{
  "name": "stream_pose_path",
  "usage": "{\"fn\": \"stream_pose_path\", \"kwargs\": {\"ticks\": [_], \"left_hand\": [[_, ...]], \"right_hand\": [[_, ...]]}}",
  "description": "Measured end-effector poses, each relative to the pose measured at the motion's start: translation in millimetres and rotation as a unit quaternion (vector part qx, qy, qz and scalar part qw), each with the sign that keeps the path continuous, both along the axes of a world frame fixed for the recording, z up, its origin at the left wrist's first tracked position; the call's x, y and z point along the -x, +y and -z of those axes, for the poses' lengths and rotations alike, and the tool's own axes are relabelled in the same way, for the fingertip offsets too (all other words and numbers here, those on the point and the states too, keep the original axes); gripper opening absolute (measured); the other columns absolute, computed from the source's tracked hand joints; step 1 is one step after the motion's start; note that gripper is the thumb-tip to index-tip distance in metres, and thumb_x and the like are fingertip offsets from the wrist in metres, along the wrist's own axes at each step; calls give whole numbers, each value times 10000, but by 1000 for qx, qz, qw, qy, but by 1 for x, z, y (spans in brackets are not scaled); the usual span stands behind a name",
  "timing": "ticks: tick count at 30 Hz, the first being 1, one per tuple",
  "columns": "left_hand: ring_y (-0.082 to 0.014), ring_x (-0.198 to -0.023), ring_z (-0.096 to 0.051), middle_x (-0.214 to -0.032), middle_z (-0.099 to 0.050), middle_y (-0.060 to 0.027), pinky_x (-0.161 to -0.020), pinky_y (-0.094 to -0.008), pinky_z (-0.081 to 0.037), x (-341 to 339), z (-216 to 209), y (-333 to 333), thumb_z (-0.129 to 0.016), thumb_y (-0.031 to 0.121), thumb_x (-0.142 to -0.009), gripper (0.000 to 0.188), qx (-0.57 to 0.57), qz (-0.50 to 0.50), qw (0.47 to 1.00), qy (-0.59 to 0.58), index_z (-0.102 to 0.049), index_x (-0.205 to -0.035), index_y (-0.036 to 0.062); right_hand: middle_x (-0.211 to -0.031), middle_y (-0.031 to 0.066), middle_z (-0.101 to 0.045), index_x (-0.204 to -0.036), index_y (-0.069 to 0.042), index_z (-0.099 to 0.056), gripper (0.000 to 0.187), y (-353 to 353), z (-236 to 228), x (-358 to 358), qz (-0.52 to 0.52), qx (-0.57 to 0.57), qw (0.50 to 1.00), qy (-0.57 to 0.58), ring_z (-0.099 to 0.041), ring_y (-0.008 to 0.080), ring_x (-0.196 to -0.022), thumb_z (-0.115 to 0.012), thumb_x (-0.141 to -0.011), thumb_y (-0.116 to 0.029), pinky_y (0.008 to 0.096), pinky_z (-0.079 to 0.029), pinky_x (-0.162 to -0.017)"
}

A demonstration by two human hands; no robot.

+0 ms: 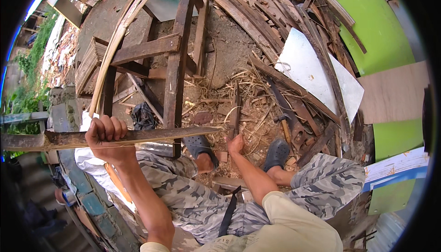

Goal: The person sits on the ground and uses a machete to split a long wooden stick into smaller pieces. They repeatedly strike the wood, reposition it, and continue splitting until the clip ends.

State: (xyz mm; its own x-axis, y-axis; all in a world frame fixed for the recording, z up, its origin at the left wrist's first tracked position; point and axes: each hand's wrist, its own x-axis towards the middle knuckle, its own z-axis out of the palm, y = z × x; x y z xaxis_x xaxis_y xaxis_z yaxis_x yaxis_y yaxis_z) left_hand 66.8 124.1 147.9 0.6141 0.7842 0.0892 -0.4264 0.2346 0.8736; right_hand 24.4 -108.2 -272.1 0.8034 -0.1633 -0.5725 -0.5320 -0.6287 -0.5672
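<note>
My left hand (108,135) is closed round a long split bamboo pole (138,136), dark on top with a pale edge. The pole lies sideways across my front, runs out past the left side and narrows to a tip near my right hand. My right hand (235,144), low between my feet, is closed at the near end of a narrow dark brown piece (236,109) that points away from me. Whether that piece is wood or a blade I cannot tell. Just beyond the pole stands a dark wooden frame (172,82), its post close to the pole.
A hammer (285,127) with a wooden handle lies by my right shoe (276,154). Shavings (250,128) cover the ground. Long pale bamboo strips (115,45) lean on the frame. Scrap planks (248,15) and a white sheet (317,73) lie at the right; a block wall (92,203) runs left.
</note>
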Motion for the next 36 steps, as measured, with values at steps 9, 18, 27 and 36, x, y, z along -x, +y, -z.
{"fn": "stream_pose_path", "kwargs": {"ticks": [9, 18, 27, 36], "left_hand": [[-86, -470, -225, -552, -253, 30, -440, -245, -210, 17, 4, 30, -435, 263, -932, 352, 19, 2, 999, -42, -286, -631, 159], [-92, -479, -221, -555, -254, 27, -449, -254, -212, 40, -6, 48, -476, 266, -918, 354, 12, 47, 995, -89, -305, -628, 153], [-90, -478, -218, -556, -239, 33, -448, -253, -204, 21, 3, 19, -433, 263, -924, 358, 42, 35, 994, -96, -276, -620, 158], [-94, -478, -187, -559, -201, 26, -448, -263, -186, 2, -5, -18, -445, 268, -907, 372, 7, 13, 997, -75, -235, -621, 154]], "right_hand": [[-1028, 264, -623, -1205, 29, -499, 623, -46, -28, -24, -95, -15, 995, 18, -605, 411, -990, -766, -713, -245, 457, -477, -864], [-1034, 247, -652, -1177, 30, -562, 551, -73, -39, -58, -197, -146, 969, 38, -630, 378, -976, -732, -725, -235, 422, -489, -854], [-1030, 254, -650, -1101, -7, -600, 428, -109, -34, -82, -189, 46, 980, 37, -615, 406, -1008, -690, -781, -275, 452, -479, -879], [-930, 272, -649, -982, 67, -619, 350, -155, -90, -68, -132, 97, 983, 84, -637, 408, -932, -678, -793, -222, 471, -493, -782]]}}
